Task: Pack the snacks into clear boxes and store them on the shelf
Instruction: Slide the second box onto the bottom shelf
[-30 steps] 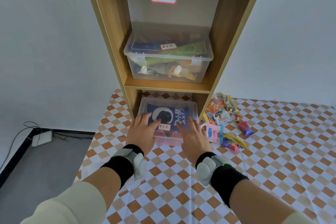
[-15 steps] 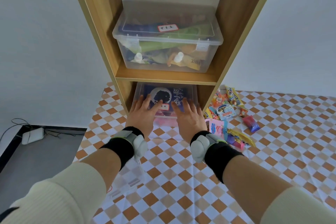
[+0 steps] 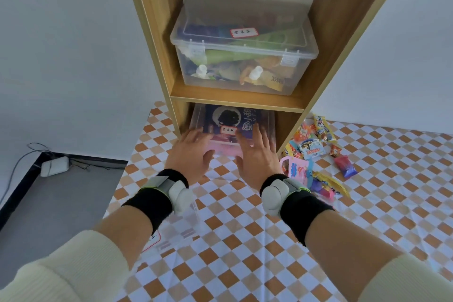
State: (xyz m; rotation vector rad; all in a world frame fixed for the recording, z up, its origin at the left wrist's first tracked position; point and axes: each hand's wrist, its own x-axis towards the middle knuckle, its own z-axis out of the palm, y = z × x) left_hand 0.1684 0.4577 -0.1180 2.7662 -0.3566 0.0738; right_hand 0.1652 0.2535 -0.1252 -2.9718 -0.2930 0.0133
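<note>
Head: left hand (image 3: 190,157), right hand (image 3: 257,157) on lower box (image 3: 232,119); two boxes (image 3: 245,56)

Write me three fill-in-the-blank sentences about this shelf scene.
The left hand and right hand press the clear plastic box holding a dark blue packet into the wooden shelf, in its ____ compartment.
The clear lidded box of spouted pouches sits directly ____ it.
Loose colourful snack packets lie on the checkered cloth to the shelf's ____.
Missing: bottom; above; right.
</note>
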